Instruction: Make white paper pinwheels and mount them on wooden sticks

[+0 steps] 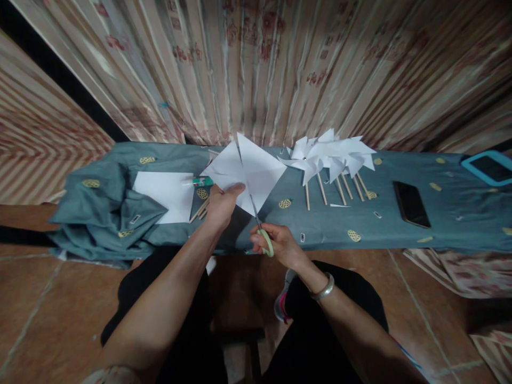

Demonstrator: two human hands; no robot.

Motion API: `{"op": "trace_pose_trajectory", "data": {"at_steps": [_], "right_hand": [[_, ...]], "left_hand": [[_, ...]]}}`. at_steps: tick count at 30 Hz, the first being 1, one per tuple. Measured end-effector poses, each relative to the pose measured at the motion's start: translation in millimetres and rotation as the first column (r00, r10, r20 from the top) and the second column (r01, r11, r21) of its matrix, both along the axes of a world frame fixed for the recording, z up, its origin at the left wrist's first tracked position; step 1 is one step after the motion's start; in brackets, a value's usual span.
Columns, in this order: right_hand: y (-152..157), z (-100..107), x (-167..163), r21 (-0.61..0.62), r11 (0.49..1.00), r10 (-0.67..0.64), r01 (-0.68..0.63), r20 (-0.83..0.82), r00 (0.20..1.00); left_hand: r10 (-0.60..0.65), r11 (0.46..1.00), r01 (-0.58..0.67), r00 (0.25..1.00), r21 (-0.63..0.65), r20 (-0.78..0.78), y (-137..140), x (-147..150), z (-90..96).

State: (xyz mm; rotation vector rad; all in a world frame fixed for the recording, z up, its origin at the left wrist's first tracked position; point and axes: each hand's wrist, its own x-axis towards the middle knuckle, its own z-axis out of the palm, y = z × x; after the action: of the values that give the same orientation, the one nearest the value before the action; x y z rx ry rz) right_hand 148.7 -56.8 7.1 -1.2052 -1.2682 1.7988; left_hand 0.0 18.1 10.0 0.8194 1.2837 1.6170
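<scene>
A square sheet of white paper (262, 168), turned cornerwise, is pinched by my left hand (224, 205) at its lower left, thumb on top. A slit runs inward from its top corner. In my right hand (278, 242) are scissors (264, 241) with pale green handles, their blades at the paper's bottom corner. How far the blades are apart is hard to see. Several white paper pinwheels (320, 157) on wooden sticks lie close together to the right of the sheet. A green glue stick (202, 182) is left of my left hand, by more white paper (172, 194).
The narrow table has a grey-green cloth (320, 229) with pineapple prints, bunched up at the left. Several wooden sticks (200, 209) lie beside my left hand. On the right are a black phone (411, 204) and a blue-framed device (490, 167). Patterned curtains (256, 69) hang behind.
</scene>
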Motion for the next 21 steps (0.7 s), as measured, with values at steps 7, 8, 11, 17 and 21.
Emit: {"op": "trace_pose_trajectory", "data": {"at_steps": [7,8,11,17,21], "right_hand": [[1.3,-2.9,2.7,0.062,0.998,0.017,-0.017,-0.004,1.000],[1.7,-3.5,3.4,0.074,0.997,0.020,-0.020,-0.001,1.000],[2.3,-5.0,4.4,0.083,0.996,0.011,-0.013,0.015,1.000],[2.3,-3.0,2.5,0.065,0.998,-0.009,0.007,0.032,0.999],[2.9,0.2,2.0,0.055,0.998,-0.022,0.020,0.033,0.999]], "left_hand": [[-0.053,0.998,0.053,0.999,0.023,0.008,-4.2,2.4,0.0],[-0.061,0.998,0.061,0.998,0.025,0.012,-5.0,3.2,0.2],[-0.071,0.997,0.071,0.997,0.021,0.020,-6.4,4.9,1.0],[-0.080,0.996,0.079,0.996,0.033,0.031,-6.4,5.5,2.4],[-0.081,0.996,0.080,0.996,0.029,0.022,-8.4,5.9,3.1]]}}
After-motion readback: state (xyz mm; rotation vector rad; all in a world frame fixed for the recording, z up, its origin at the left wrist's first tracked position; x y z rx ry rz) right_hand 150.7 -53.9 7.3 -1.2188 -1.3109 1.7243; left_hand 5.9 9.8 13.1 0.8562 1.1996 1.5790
